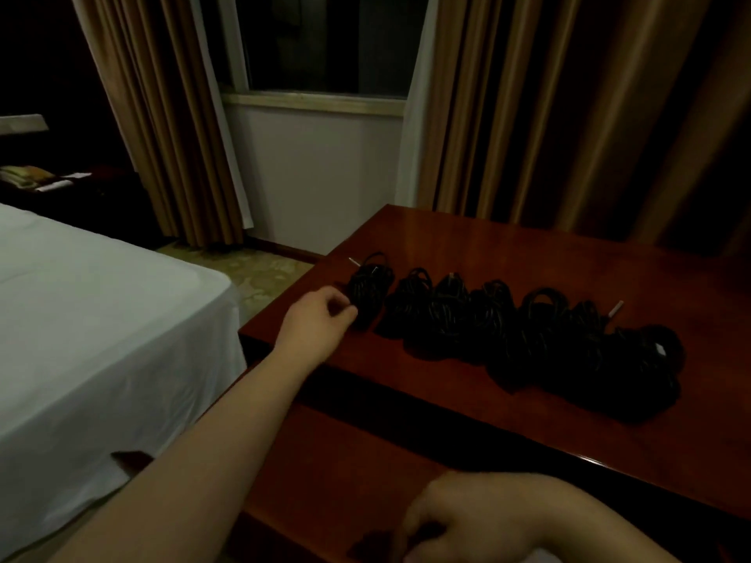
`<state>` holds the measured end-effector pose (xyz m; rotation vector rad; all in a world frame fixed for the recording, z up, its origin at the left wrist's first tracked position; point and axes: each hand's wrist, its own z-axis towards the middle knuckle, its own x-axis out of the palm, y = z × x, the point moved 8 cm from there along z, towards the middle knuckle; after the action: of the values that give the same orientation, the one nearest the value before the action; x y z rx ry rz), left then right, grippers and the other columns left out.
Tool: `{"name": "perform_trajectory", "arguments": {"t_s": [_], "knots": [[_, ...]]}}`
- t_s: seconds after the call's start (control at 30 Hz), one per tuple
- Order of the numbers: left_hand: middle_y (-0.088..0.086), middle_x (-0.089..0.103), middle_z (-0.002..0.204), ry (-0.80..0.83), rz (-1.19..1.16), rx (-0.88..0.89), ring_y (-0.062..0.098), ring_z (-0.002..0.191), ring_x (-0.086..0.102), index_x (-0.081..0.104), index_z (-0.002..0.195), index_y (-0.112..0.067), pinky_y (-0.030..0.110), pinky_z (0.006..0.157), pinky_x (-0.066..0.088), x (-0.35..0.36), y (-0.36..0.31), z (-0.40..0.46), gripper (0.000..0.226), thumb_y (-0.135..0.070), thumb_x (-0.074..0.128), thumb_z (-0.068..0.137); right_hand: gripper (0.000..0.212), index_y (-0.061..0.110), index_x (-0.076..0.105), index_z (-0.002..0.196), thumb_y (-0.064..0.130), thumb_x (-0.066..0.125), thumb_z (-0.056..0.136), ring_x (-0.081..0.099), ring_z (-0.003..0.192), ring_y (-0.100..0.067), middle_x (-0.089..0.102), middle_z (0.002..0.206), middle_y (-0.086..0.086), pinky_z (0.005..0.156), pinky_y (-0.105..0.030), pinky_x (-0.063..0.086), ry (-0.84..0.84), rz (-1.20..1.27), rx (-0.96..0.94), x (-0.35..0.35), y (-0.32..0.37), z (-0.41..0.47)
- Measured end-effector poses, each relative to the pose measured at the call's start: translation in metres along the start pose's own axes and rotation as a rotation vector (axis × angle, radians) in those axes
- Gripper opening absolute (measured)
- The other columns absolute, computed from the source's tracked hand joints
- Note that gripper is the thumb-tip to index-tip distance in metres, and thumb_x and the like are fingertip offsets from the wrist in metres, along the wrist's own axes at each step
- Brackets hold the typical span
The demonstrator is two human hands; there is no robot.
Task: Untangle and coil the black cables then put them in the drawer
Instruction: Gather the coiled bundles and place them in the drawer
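Note:
Several coiled black cables [516, 335] lie in a row across the red-brown wooden desk [508, 245], some with pale plug tips sticking out. My left hand [317, 323] reaches over the desk's left corner, its fingertips pinched on the near edge of the leftmost cable coil [367, 292]. My right hand [467, 518] is low at the bottom of the view, in front of the drawer front [357, 453] below the desktop. Its fingers curl over a dark handle-like shape [376, 540]. The dim light hides the detail there.
A bed with a white sheet [89, 319] stands close on the left, with a narrow gap between it and the desk. Brown curtains [548, 115] hang behind the desk, and a window [325, 46] is at the back. A phone [20, 176] sits on a far-left nightstand.

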<state>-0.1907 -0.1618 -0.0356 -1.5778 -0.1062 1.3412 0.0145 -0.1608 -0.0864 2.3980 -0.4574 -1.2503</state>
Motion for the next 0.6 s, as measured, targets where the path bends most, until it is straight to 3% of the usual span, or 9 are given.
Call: {"name": "perform_trajectory", "arguments": {"t_s": [0.1,0.23,0.3,0.37,0.43,0.47,0.53,0.6], "knots": [[0.008,0.052,0.127,-0.107,-0.197,-0.146,0.024,0.112,0.053,0.048,0.129,-0.011,0.029,0.085,0.041,0.008,0.007,0.05,0.046,-0.036,0.057,0.092,0.024,0.018,0.065,0.101,0.035,0.051,0.095,0.055,0.079,0.001,0.061,0.087,0.012,0.076,-0.014,0.041,-0.289,0.169,0.034,-0.042,-0.007,0.015],[0.02,0.043,0.14,0.014,-0.467,-0.387,0.034,0.124,0.047,0.022,0.145,0.001,0.039,0.1,0.043,0.039,0.014,0.084,0.075,-0.037,0.059,0.091,0.021,0.023,0.065,0.107,0.027,0.049,0.095,0.056,0.09,-0.002,0.06,0.1,0.01,0.074,-0.012,0.042,-0.682,0.266,0.15,-0.085,-0.031,0.025],[0.021,0.044,0.139,0.123,-0.488,-0.442,0.034,0.121,0.049,0.016,0.146,0.002,0.04,0.098,0.046,0.051,0.014,0.087,0.081,-0.031,0.064,0.089,0.024,0.024,0.061,0.114,0.024,0.045,0.097,0.05,0.096,-0.001,0.054,0.109,0.011,0.075,-0.007,0.038,-0.861,0.262,0.197,-0.109,-0.035,0.024],[0.018,0.053,0.123,0.226,-0.457,-0.458,0.03,0.106,0.057,0.025,0.144,0.002,0.036,0.082,0.052,0.056,0.015,0.084,0.074,-0.025,0.065,0.088,0.027,0.023,0.056,0.122,0.021,0.044,0.097,0.044,0.095,0.001,0.049,0.114,0.01,0.072,-0.006,0.035,-0.994,0.234,0.228,-0.137,-0.038,0.024],[0.013,0.057,0.107,0.3,-0.401,-0.46,0.022,0.085,0.06,0.034,0.14,0.0,0.029,0.063,0.051,0.051,0.018,0.075,0.067,-0.024,0.066,0.086,0.031,0.018,0.053,0.126,0.017,0.044,0.097,0.046,0.102,-0.005,0.047,0.125,0.004,0.08,-0.01,0.035,-1.078,0.179,0.254,-0.166,-0.043,0.028],[0.012,0.057,0.111,0.323,-0.363,-0.454,0.018,0.08,0.058,0.033,0.141,-0.003,0.026,0.059,0.049,0.045,0.022,0.07,0.07,-0.025,0.067,0.084,0.033,0.016,0.05,0.129,0.016,0.044,0.097,0.047,0.11,-0.011,0.044,0.131,0.0,0.086,-0.016,0.038,-1.093,0.151,0.281,-0.178,-0.047,0.031],[0.013,0.048,0.133,0.352,-0.281,-0.411,0.014,0.081,0.055,0.021,0.148,-0.016,0.023,0.061,0.046,0.028,0.036,0.058,0.082,-0.027,0.068,0.083,0.042,0.013,0.039,0.138,0.013,0.044,0.096,0.04,0.126,-0.024,0.031,0.145,-0.01,0.101,-0.029,0.035,-1.051,0.092,0.357,-0.193,-0.056,0.045],[0.012,0.045,0.137,0.408,-0.212,-0.328,0.016,0.091,0.056,0.01,0.15,-0.032,0.025,0.075,0.048,0.01,0.048,0.04,0.092,-0.026,0.072,0.081,0.052,0.012,0.024,0.145,0.014,0.044,0.097,0.025,0.136,-0.037,0.012,0.153,-0.02,0.111,-0.038,0.025,-0.939,0.054,0.446,-0.197,-0.065,0.064]]}}
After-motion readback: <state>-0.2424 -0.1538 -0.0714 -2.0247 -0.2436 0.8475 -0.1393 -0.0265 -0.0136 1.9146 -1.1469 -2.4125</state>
